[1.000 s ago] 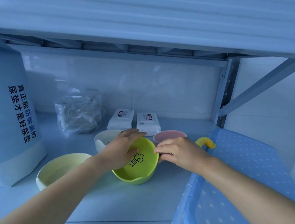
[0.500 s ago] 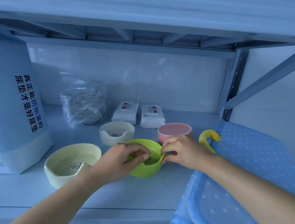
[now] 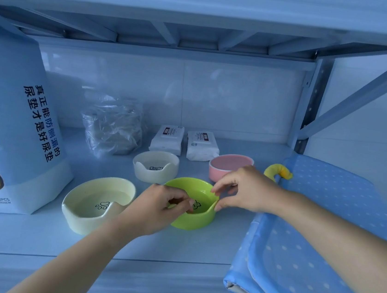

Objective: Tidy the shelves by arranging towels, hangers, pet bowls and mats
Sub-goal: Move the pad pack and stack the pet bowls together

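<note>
A green pet bowl (image 3: 193,221) sits flat on the shelf (image 3: 176,248), a cartoon print inside it. My left hand (image 3: 156,208) pinches its near-left rim, fingers curled over the edge. My right hand (image 3: 242,191) pinches the right rim between thumb and forefinger. A large cream bowl (image 3: 94,203) with a paw print stands to the left. A smaller cream bowl (image 3: 155,169) stands behind the green one, and a pink bowl (image 3: 227,166) sits at the back right, partly behind my right hand.
A big white and blue bag of pads (image 3: 13,130) stands at the left. A clear plastic bag (image 3: 114,126) and two wipe packs (image 3: 184,140) line the back wall. A blue dotted mat (image 3: 316,244) overhangs the shelf's right end, with a yellow toy (image 3: 277,171) beside it.
The green bowl was tilted up a second ago and now rests flat on the shelf. Both hands shifted from cupping it to pinching its rim. The camera has moved closer.
</note>
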Action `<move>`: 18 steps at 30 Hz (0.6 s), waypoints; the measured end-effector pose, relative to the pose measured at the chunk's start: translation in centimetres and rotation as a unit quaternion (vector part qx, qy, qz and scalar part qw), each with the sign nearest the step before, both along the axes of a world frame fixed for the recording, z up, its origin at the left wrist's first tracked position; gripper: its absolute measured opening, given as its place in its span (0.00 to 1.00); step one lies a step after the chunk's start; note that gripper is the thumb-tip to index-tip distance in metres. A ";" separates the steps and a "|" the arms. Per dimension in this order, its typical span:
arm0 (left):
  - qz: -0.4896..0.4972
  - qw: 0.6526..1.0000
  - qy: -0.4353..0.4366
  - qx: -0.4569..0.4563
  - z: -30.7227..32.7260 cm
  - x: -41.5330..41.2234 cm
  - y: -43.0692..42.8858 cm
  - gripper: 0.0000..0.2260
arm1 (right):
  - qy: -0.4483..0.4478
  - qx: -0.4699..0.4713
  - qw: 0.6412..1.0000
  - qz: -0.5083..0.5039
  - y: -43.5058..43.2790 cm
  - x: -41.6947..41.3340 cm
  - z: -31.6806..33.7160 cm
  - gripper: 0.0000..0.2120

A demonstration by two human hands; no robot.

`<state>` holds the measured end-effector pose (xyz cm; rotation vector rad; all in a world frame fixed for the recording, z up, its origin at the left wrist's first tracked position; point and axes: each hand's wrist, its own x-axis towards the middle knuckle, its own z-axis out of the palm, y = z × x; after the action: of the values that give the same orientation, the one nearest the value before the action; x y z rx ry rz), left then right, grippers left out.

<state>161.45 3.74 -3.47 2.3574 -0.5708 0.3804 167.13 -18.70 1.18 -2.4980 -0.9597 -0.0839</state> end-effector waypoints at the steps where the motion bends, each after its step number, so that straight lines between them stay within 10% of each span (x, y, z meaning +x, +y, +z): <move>1: 0.002 1.000 0.006 -0.002 0.3 0.2 -0.1 0.11 | 0.005 0.020 1.000 -0.013 -0.3 0.2 0.3 0.17; 18: 0.041 0.994 -0.046 0.093 4.9 7.3 -5.6 0.02 | -0.165 0.011 0.984 -0.068 -5.8 4.5 3.1 0.10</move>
<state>168.76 -1.86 1.41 2.5594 -0.5765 0.4948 171.61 -24.48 4.24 -2.5743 -0.9039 -0.5645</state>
